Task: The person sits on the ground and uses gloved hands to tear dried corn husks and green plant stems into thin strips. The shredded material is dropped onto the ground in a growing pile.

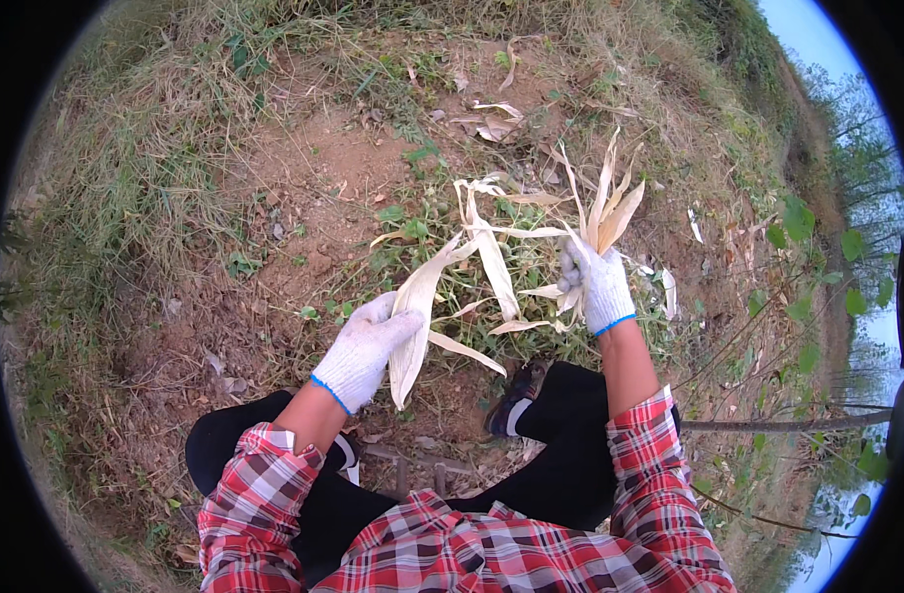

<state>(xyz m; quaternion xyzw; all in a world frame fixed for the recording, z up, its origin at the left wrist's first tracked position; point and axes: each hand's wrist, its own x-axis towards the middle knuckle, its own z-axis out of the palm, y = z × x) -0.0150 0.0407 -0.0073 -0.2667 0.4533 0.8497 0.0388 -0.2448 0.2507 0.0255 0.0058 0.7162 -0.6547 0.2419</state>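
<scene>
My left hand (374, 337), in a white knit glove with a blue cuff edge, pinches a wide, pale dried corn husk (418, 293) between thumb and fingers. The husk slants up to the right, its torn tip near the middle of the view. On the right, my right hand (596, 285), gloved the same way, is closed around a bunch of dry husk strips (607, 204) that fan out above the fist. Between the hands, a loose long husk strip (494, 263) and thinner pieces lie over green weeds. The ends inside my right fist are hidden.
Low weeds and bare brown soil (326, 167) lie ahead, with dry grass (148, 170) on the left. Further dry husks (496, 126) are scattered beyond my hands. A thin branch (785, 425) with green leaves reaches in from the right. My shoe (512, 404) stands close below the weeds.
</scene>
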